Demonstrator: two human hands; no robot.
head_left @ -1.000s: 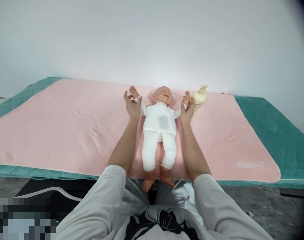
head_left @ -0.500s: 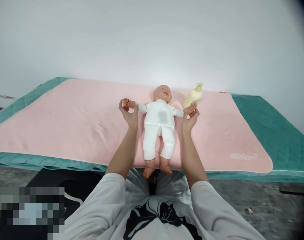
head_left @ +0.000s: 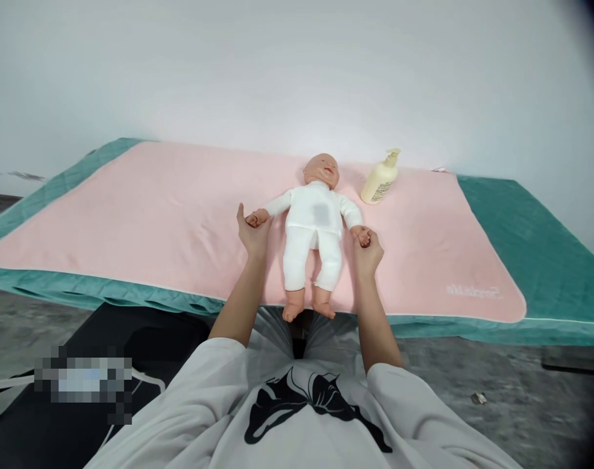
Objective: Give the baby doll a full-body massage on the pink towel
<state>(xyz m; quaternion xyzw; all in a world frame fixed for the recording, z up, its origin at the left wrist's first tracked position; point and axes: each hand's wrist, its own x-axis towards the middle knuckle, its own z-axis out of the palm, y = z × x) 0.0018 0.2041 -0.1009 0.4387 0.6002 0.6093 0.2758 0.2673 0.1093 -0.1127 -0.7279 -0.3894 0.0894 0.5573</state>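
Observation:
A baby doll (head_left: 314,208) with a white cloth body lies on its back on a pink mat (head_left: 180,215), its head toward the wall and its feet at the near edge. My left hand (head_left: 254,236) holds the doll's hand on the left side between thumb and fingers. On the right side, my right hand (head_left: 368,253) is closed around the doll's other hand. Both doll arms slant down and outward. A pale yellow pump bottle (head_left: 380,179) stands on the mat to the right of the doll's head.
Under the pink mat is a green padded cover (head_left: 546,247). A white wall (head_left: 297,78) rises behind it. At the lower left is a black surface (head_left: 145,339) with a blurred-out object on it. A small scrap (head_left: 479,398) lies on the grey floor.
Both hands have moved down toward me, bringing the doll's arms from stretched sideways to slanting downward. The right hand has come away from the bottle. The whole view has shifted slightly.

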